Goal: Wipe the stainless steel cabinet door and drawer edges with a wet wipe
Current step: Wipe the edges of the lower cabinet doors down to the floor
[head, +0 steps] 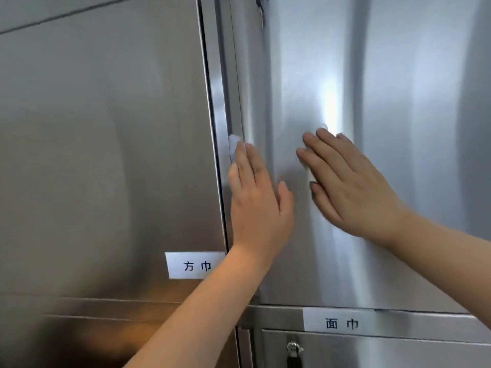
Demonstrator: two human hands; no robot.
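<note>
Your left hand (pixel 255 200) lies flat with its fingers straight, pressing the wet wipe (pixel 233 146) against the left edge of the cabinet door (pixel 398 115). The wipe peeks out past your fingertips. Your right hand (pixel 353 184) rests open on the same door. 1 white label (pixel 195 265) sits on the neighbouring door (pixel 106 155).
</note>
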